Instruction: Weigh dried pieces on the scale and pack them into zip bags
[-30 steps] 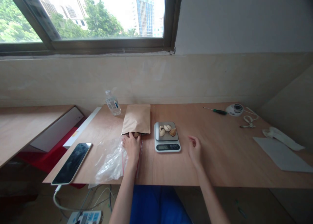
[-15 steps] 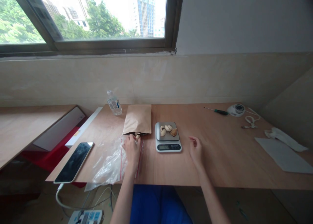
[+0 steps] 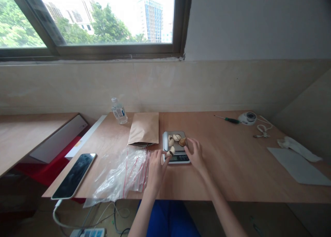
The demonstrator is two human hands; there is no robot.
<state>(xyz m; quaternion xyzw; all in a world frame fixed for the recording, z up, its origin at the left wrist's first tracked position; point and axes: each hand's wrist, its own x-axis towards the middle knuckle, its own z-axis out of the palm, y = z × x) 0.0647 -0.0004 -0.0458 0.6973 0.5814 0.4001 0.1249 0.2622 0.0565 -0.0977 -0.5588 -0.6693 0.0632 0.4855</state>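
Observation:
My left hand (image 3: 156, 169) pinches a pale, dark-edged dried mushroom (image 3: 170, 151) between thumb and fingers, over the near part of the small digital kitchen scale (image 3: 183, 159). On the scale's metal plate lie several more pieces: pale dried mushrooms (image 3: 177, 137) and a browner one (image 3: 182, 142) at the right. My right hand (image 3: 196, 154) is at the scale's right edge, thumb and fingers apart beside the brown piece; whether it touches it I cannot tell. Left of the scale lies a brown paper bag (image 3: 144, 128), its mouth toward me. The scale's reading is too small to make out.
Clear zip bags (image 3: 119, 176) with red strips lie before the paper bag, overhanging the table edge. A phone (image 3: 73, 175) on a cable lies left. A water bottle (image 3: 119, 111) stands behind. Far right are a screwdriver (image 3: 231, 120), a white dome camera (image 3: 247, 118) and a grey sheet (image 3: 297, 164).
My left hand has moved from the paper bag's mouth rightward to the scale, carrying a dried mushroom. My right hand has moved left to the scale's edge. The view has shifted slightly.

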